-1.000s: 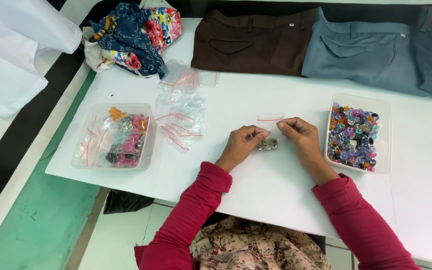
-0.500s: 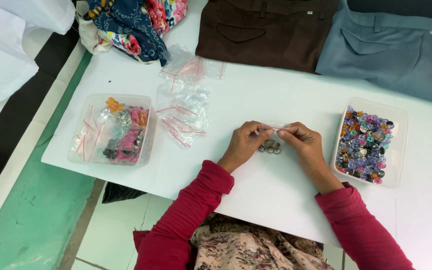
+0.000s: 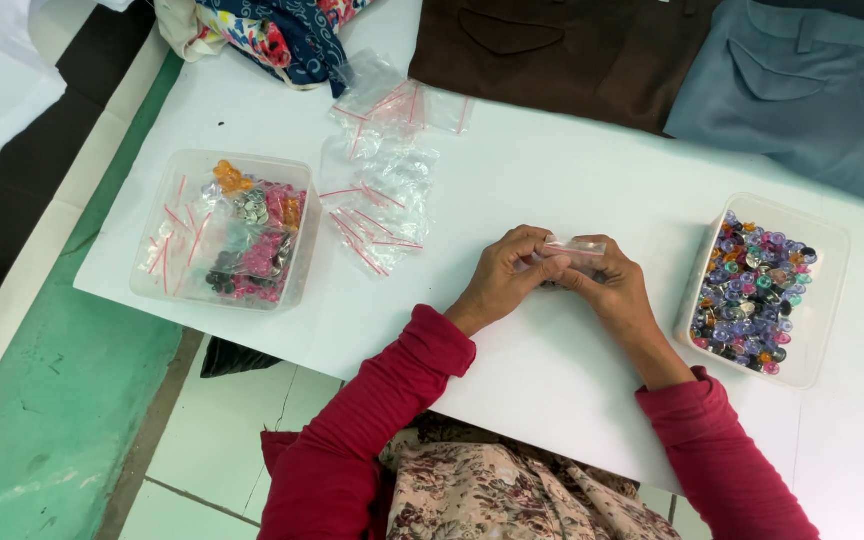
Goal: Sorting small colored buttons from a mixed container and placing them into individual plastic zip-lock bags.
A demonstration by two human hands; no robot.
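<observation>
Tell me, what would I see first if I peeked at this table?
Probably the two hands, left hand and right hand, pinching a small clear bag together mid-table. Next, the tub of shiny colourful beads on the right, and the tub of filled little bags on the left, with empty bags scattered beside it.

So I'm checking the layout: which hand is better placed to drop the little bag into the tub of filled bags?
Probably the left hand: both it and the right hand pinch the small bag, but the tub of filled bags sits on its side.
</observation>
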